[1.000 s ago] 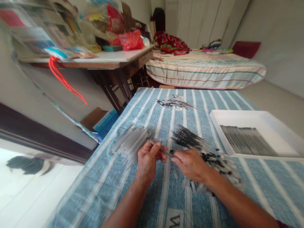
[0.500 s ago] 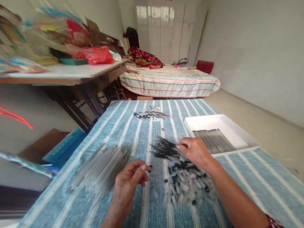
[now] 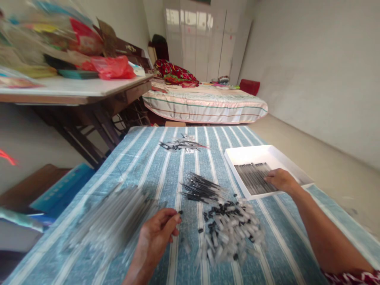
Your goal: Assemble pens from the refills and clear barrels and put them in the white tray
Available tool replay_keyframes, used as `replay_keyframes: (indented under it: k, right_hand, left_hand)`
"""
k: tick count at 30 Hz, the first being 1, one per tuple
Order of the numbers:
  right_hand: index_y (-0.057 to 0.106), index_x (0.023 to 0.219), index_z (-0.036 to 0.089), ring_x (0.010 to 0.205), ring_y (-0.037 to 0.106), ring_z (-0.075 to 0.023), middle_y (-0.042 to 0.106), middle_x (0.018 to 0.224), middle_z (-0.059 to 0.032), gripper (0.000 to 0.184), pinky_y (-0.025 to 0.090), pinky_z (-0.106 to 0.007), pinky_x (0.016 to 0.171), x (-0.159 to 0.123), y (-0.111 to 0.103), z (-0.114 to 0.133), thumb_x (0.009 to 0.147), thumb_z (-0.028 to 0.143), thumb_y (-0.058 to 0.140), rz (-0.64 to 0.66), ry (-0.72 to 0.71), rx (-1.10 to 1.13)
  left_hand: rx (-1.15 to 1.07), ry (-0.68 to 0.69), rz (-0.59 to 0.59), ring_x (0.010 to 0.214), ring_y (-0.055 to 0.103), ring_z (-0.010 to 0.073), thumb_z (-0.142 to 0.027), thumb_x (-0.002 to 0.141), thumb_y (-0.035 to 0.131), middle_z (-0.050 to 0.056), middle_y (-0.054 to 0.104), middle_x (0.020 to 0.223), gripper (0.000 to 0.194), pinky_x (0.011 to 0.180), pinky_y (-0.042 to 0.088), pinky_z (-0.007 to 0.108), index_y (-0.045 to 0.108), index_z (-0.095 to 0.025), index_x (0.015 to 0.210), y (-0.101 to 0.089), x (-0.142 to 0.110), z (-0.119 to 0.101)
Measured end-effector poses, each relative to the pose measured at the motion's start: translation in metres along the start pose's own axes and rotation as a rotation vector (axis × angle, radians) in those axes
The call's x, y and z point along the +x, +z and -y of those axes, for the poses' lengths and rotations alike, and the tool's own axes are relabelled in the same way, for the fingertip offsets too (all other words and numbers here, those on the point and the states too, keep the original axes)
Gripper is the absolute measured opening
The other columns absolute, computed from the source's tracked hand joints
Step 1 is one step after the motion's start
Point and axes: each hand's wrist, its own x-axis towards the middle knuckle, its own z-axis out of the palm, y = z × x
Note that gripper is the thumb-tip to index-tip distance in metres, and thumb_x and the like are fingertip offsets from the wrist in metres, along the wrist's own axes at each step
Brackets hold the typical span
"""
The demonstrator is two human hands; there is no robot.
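Observation:
My left hand (image 3: 157, 235) is closed in a pinch, with a small black pen plug (image 3: 181, 212) at its fingertips. My right hand (image 3: 282, 180) reaches into the white tray (image 3: 292, 164), its fingers closed on a pen at the right end of a row of clear, black-tipped pens (image 3: 251, 176). To the left of my left hand lies a heap of clear pen barrels (image 3: 113, 225). Black-ended refills (image 3: 202, 188) are piled mid-table. Nearer me, clear pen caps and black plugs (image 3: 230, 229) are heaped loosely.
A striped blue cloth (image 3: 142, 166) covers the table. Thin black and red pen parts (image 3: 182, 144) lie toward its far end. At the left stands a white-topped desk (image 3: 118, 85) with plastic bags, above a blue box (image 3: 63, 190). A bed (image 3: 204, 103) is beyond.
My right hand has moved from beside my left hand, past the refills, into the tray. The left hand keeps its pinch near the barrels. The camera view has swung right.

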Motion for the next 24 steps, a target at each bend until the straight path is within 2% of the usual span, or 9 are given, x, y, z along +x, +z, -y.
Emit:
replay_keyframes:
  k: [9, 15, 19, 24]
  right_hand:
    - [0.071, 0.073, 0.02, 0.068, 0.062, -0.0181, 0.067, 0.071, -0.0057, 0.029, 0.04, -0.025, 0.06, 0.005, 0.008, -0.005, 0.08, 0.039, 0.051, 0.065, 0.01, -0.02]
    - [0.07, 0.074, 0.02, 0.074, 0.062, -0.0192, 0.067, 0.076, -0.0066, 0.027, 0.041, -0.026, 0.063, 0.004, 0.01, -0.006, 0.08, 0.037, 0.05, 0.045, 0.024, -0.045]
    - [0.071, 0.076, 0.02, 0.075, 0.062, -0.0208, 0.067, 0.077, -0.0077, 0.028, 0.041, -0.028, 0.064, 0.0, 0.008, -0.007, 0.081, 0.038, 0.049, 0.049, 0.008, -0.055]
    - [0.071, 0.082, 0.017, 0.073, 0.061, -0.0256, 0.067, 0.083, -0.0179, 0.034, 0.038, -0.035, 0.062, -0.011, 0.0, 0.002, 0.083, 0.042, 0.048, -0.014, 0.044, -0.062]
  left_hand:
    - [0.036, 0.008, -0.028, 0.045, 0.052, 0.013, -0.04, 0.063, 0.061, 0.0, 0.062, 0.056, 0.026, 0.04, 0.039, 0.022, 0.061, -0.016, 0.072, 0.002, 0.001, 0.005]
    - [0.029, -0.024, 0.032, 0.048, 0.055, 0.0144, -0.035, 0.064, 0.063, 0.001, 0.063, 0.057, 0.021, 0.042, 0.041, 0.023, 0.061, -0.016, 0.073, -0.007, 0.004, 0.001]
    - [0.035, -0.004, -0.032, 0.047, 0.056, 0.015, -0.035, 0.064, 0.063, 0.0, 0.062, 0.056, 0.022, 0.042, 0.041, 0.023, 0.061, -0.016, 0.075, -0.015, 0.009, 0.005]
    - [0.143, 0.096, -0.144, 0.048, 0.058, 0.0152, -0.036, 0.068, 0.061, -0.002, 0.06, 0.054, 0.021, 0.044, 0.042, 0.023, 0.061, -0.017, 0.077, -0.035, 0.013, 0.008]
